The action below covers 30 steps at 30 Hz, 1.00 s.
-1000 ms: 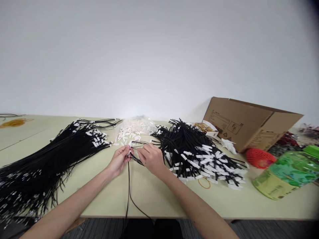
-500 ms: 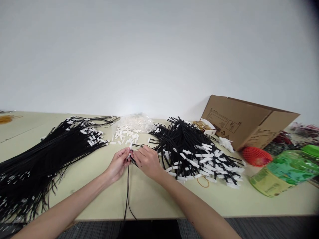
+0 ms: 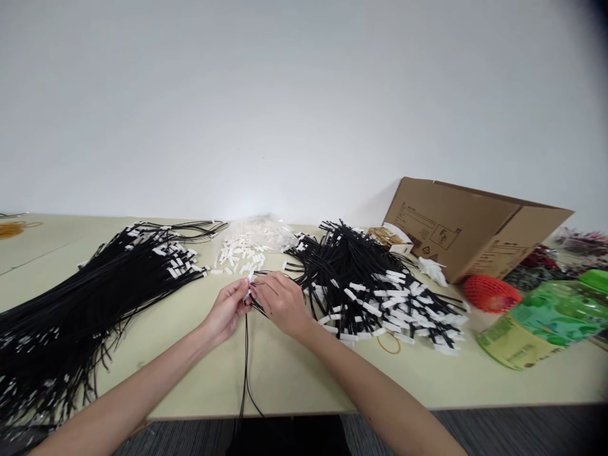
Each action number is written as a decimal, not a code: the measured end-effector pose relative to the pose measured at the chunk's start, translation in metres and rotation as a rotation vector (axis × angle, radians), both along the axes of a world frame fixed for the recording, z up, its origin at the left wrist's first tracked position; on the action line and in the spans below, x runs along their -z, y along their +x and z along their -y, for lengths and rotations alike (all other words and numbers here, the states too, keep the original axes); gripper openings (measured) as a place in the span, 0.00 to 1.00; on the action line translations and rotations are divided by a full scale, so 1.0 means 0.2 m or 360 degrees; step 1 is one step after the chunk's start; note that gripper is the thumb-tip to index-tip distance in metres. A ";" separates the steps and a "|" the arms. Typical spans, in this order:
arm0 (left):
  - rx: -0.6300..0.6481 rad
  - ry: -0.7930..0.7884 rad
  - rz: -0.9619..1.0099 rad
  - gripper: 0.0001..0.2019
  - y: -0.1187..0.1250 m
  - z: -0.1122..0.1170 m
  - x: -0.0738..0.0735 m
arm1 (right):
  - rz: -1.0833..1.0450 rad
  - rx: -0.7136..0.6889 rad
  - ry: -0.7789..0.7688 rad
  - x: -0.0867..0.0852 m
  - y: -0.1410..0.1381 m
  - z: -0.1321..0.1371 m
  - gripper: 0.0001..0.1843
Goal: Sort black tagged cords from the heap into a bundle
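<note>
My left hand [image 3: 228,311] pinches a small white connector [image 3: 251,278] between thumb and fingertips. Close against it, my right hand [image 3: 283,304] is closed on thin black wires at the connector's end; the exact grip is hidden by the fingers. Two black wires [image 3: 246,367] hang from the hands down over the table's front edge. Just behind the hands lie loose white connectors [image 3: 240,250], spilling from a clear plastic bag [image 3: 270,229].
A large bundle of black wires [image 3: 109,278] lies left, and a pile of wires with white connectors [image 3: 394,307] lies right. Farther right are a cardboard box [image 3: 456,228], a red netted item [image 3: 491,293] and a green plastic bottle [image 3: 536,326]. A rubber band [image 3: 389,344] lies on the table [image 3: 190,380].
Both hands stay together at nearly the same spot, with the right fingers slightly shifted. The hanging wires have swung a little to the right. The view has moved slightly.
</note>
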<state>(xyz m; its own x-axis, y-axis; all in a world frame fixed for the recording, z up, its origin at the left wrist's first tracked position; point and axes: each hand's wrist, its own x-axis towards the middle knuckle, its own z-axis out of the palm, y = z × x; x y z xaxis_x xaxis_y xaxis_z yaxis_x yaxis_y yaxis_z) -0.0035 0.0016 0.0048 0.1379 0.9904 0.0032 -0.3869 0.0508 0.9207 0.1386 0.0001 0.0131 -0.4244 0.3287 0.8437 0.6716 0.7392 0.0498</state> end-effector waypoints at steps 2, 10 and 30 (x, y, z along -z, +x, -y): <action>-0.0004 0.0013 -0.0011 0.14 0.00 0.00 0.00 | 0.0095 -0.0010 -0.0002 -0.01 0.00 0.00 0.10; -0.0106 0.0095 -0.0162 0.14 -0.01 0.02 -0.03 | 0.0180 -0.0110 -0.0158 -0.04 0.02 0.01 0.11; -0.0016 -0.0005 -0.0102 0.14 -0.01 0.01 -0.02 | 0.0032 -0.0181 -0.0312 -0.02 0.03 0.00 0.08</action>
<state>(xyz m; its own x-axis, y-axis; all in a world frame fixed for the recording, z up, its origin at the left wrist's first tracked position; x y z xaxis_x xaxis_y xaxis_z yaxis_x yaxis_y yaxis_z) -0.0054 -0.0004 0.0084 0.1279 0.9918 -0.0087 -0.3278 0.0505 0.9434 0.1437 0.0004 0.0167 -0.4840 0.4343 0.7597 0.5835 0.8072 -0.0897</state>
